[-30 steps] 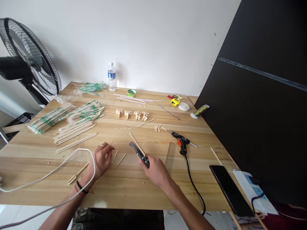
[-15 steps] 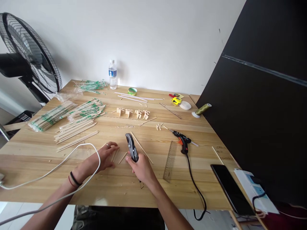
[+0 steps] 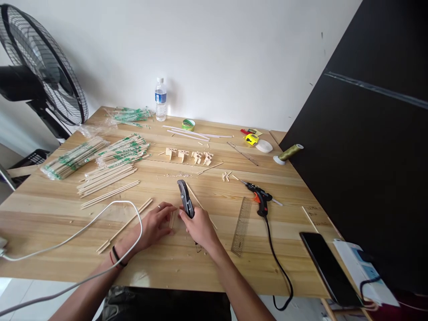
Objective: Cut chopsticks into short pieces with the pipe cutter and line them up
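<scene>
We've got our right hand (image 3: 200,228) closed round 1 cutter (image 3: 186,204), just left of the 1 ruler (image 3: 242,226), w/ left hand (image 3: 154,223) flat, fingers loose, on 2 short sticks (image 3: 172,219) beside it.

This looks like a home craft room: a light wooden table (image 3: 67,214) holds bundles of wrapped bamboo sticks (image 3: 73,157), a black and orange glue gun (image 3: 261,197), with a black standing fan (image 3: 40,67) at upper left.
</scene>
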`<control>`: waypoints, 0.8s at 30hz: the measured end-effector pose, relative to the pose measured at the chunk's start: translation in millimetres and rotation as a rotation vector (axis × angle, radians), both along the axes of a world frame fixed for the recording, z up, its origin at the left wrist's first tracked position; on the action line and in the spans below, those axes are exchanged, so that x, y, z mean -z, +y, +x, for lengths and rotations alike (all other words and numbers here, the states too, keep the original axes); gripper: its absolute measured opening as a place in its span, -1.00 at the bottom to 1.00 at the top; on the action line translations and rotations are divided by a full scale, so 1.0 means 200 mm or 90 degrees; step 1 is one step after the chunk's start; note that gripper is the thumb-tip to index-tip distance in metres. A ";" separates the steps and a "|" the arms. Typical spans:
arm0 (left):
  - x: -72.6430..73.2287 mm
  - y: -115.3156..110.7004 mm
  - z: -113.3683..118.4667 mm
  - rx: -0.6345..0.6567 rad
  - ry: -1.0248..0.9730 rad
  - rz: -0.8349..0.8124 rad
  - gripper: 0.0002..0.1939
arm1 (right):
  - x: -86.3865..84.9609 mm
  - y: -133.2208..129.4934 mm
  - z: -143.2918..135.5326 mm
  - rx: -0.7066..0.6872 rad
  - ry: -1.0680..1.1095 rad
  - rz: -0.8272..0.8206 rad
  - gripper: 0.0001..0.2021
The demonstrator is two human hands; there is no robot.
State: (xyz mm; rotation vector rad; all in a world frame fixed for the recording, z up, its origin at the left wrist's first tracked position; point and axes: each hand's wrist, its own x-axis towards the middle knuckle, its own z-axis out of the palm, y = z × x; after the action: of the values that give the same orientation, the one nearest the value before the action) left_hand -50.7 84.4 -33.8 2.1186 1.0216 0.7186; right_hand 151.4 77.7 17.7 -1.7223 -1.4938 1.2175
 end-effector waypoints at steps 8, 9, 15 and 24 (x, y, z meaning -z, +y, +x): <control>-0.07 -0.05 -0.04 -0.007 0.005 -0.057 -0.23 | -0.02 0.01 0.01 -0.030 0.037 -0.062 -0.77; -0.07 -0.05 -0.04 -0.008 0.004 -0.061 -0.24 | -0.01 0.01 0.01 -0.028 0.040 -0.064 -0.76; -0.07 -0.05 -0.01 -0.026 -0.021 -0.076 -0.31 | 0.04 0.03 0.04 -0.051 0.065 -0.072 -0.73; -0.10 -0.05 -0.01 0.009 -0.065 -0.102 -0.45 | 0.06 0.03 0.05 -0.073 0.097 -0.087 -0.65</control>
State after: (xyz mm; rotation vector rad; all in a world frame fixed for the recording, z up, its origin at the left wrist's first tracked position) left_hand -52.2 74.6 -14.6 1.9305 0.9746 0.7059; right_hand 161.7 84.6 5.5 -1.6069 -1.4650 1.5064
